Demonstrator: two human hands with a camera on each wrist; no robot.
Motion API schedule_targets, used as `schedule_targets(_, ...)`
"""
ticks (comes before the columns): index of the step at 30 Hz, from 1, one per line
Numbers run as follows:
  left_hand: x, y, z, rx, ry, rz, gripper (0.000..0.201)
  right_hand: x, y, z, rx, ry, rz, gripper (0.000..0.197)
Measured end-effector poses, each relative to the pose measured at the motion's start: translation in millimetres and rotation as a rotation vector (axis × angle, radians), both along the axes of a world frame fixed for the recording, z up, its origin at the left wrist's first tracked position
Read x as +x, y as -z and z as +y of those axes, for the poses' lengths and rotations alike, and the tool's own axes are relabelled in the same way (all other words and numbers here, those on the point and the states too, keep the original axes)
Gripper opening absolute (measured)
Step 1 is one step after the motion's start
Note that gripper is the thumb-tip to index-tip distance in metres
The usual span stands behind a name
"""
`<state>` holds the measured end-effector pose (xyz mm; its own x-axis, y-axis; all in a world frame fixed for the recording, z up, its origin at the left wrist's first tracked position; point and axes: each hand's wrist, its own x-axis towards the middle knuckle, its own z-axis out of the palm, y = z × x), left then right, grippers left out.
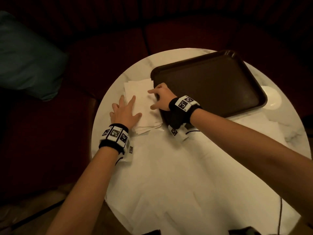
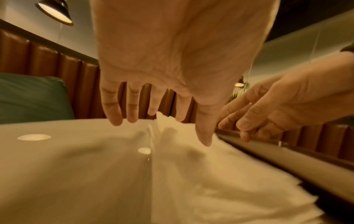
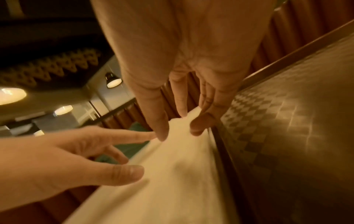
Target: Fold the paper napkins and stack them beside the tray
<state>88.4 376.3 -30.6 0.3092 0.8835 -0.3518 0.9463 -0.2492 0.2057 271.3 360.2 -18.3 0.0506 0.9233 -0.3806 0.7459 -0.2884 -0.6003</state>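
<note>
A stack of folded white napkins lies on the round table, right against the left rim of the dark brown tray. My left hand lies flat on the stack's left side with its fingers spread. My right hand arches over the stack's right edge by the tray and rests its fingertips on the paper. The left wrist view shows the left hand above the napkins, with the right hand at the tray rim. In the right wrist view the right hand touches the napkins.
Unfolded white paper covers the near half of the marble table. A small white dish sits right of the tray. A dark red bench with a teal cushion curves behind and to the left. A thin black cable hangs near right.
</note>
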Motion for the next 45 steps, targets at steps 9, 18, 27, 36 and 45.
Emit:
schedule_targets(9, -50, -7, -108, -0.111, -0.142, -0.098, 0.048, 17, -33, -141, -0.104, 0.078, 0.059, 0.018)
schedule_targets(18, -52, 15, -162, -0.102, -0.176, 0.083, 0.085, -18, 16, -223, -0.170, 0.158, -0.100, 0.070)
schedule_targets(27, -55, 12, -174, 0.014, -0.239, -0.011, 0.059, -26, 22, -218, -0.138, 0.340, 0.024, 0.074)
schedule_targets(36, -74, 16, -185, 0.109, -0.352, -0.294, 0.034, -28, 24, -224, -0.137, 0.281, -0.026, 0.074)
schedule_targets(45, -74, 12, -184, 0.163, -0.452, -0.356, 0.035, -22, 32, -227, -0.081, 0.271, 0.007, 0.070)
